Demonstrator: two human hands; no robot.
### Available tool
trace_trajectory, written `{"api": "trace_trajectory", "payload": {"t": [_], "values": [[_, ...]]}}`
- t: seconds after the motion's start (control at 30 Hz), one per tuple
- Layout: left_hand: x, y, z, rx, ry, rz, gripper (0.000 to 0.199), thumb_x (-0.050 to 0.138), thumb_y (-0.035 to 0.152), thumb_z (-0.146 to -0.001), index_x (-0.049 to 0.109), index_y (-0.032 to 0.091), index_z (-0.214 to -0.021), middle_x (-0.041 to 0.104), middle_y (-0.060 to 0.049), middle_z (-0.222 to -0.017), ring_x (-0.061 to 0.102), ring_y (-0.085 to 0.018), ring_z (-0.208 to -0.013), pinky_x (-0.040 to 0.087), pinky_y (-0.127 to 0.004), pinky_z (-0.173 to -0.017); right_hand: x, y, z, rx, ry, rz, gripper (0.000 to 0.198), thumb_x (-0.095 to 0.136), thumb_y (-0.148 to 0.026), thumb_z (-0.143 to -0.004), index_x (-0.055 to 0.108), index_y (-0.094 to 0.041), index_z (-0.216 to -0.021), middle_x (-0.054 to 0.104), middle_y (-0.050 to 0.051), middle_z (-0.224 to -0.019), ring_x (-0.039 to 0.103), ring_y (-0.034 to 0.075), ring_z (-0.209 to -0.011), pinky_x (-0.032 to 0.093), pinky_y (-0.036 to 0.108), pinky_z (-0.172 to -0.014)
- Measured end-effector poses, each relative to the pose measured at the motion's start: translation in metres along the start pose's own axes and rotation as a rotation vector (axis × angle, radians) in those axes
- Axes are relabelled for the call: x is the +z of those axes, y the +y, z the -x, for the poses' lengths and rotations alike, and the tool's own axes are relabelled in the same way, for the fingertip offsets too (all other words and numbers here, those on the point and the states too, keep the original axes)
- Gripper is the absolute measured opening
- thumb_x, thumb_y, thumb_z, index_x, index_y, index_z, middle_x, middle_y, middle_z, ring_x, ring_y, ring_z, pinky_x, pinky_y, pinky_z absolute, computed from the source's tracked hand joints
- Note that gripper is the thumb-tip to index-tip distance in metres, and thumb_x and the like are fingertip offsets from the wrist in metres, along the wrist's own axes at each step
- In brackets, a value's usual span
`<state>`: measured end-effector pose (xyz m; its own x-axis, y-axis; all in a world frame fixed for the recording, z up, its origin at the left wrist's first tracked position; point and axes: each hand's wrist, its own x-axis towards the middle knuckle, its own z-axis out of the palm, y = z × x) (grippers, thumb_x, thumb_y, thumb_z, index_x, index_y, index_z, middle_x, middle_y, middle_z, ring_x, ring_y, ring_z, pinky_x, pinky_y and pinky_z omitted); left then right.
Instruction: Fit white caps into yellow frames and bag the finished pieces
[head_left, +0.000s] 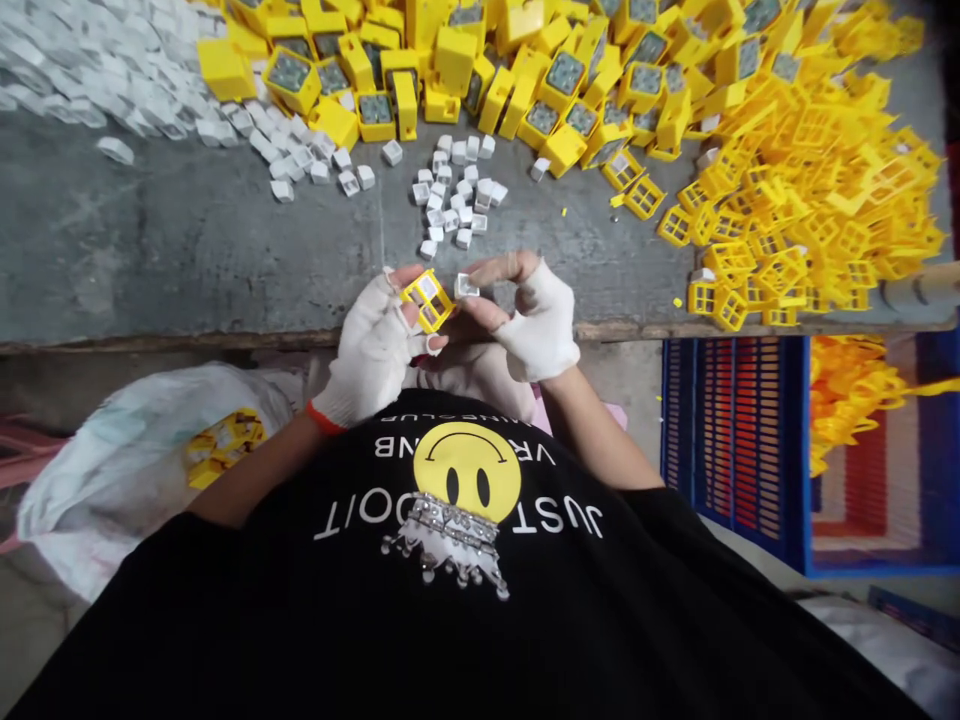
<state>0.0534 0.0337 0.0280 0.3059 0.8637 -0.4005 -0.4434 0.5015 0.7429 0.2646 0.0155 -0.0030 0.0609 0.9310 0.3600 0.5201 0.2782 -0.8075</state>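
Observation:
My left hand (379, 335), in a white fingerless glove, is closed on a yellow plastic frame (429, 301) split into small square openings. One opening has a white piece in it. Between the thumb and forefinger of my right hand (529, 315), also gloved, is a small white plastic cap (466, 286), just right of the frame. Both hands are over the table's front edge. Beyond them on the table lies a loose group of small white caps (457, 195).
Yellow boxes (454, 60) with grey insides line the back of the grey table (225, 250). White pieces (135, 70) heap at left, yellow frames (780, 220) at right. Below stand a blue crate (735, 450) and a white sack (135, 450) holding yellow pieces.

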Motion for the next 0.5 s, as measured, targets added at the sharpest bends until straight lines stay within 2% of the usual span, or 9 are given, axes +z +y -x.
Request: {"api": "trace_trajectory", "payload": {"t": [0.17, 0.33, 0.4, 0.5], "values": [[0.004, -0.009, 0.002, 0.105, -0.052, 0.003, 0.035, 0.098, 0.023, -0.091, 0.084, 0.026, -0.123, 0.085, -0.005, -0.120, 0.078, -0.022, -0.104, 0.064, -0.029, -0.082, 0.004, -0.006, 0.017, -0.055, -0.045, 0.209, 0.030, 0.072, -0.057, -0.115, 0.086, -0.031, -0.109, 0.086, 0.006, -0.111, 0.080, 0.033, -0.110, 0.057, 0.057, -0.113], [-0.009, -0.023, -0.006, 0.075, -0.096, 0.002, 0.061, 0.116, 0.049, -0.072, 0.085, 0.027, -0.120, 0.085, -0.003, -0.113, 0.079, -0.017, -0.090, 0.065, -0.024, -0.070, 0.000, 0.006, 0.023, -0.231, -0.082, 0.395, 0.039, 0.064, -0.059, -0.121, 0.091, -0.030, -0.118, 0.086, 0.007, -0.106, 0.074, 0.029, -0.102, 0.049, 0.053, -0.106], [-0.016, -0.025, -0.009, 0.035, -0.110, -0.006, 0.062, 0.114, 0.053, -0.076, 0.083, 0.027, -0.123, 0.085, -0.005, -0.114, 0.080, -0.018, -0.090, 0.064, -0.024, -0.066, 0.001, 0.009, 0.027, -0.267, -0.129, 0.411, 0.039, 0.058, -0.053, -0.124, 0.090, -0.031, -0.124, 0.086, 0.006, -0.109, 0.072, 0.027, -0.101, 0.048, 0.050, -0.104], [-0.023, -0.026, -0.011, -0.051, -0.127, -0.027, 0.057, 0.108, 0.053, -0.084, 0.080, 0.027, -0.126, 0.085, -0.006, -0.115, 0.082, -0.021, -0.092, 0.062, -0.025, -0.063, -0.001, 0.011, 0.028, -0.259, -0.252, 0.432, 0.039, 0.055, -0.048, -0.126, 0.089, -0.030, -0.121, 0.086, 0.006, -0.115, 0.073, 0.026, -0.104, 0.047, 0.048, -0.104]]}}
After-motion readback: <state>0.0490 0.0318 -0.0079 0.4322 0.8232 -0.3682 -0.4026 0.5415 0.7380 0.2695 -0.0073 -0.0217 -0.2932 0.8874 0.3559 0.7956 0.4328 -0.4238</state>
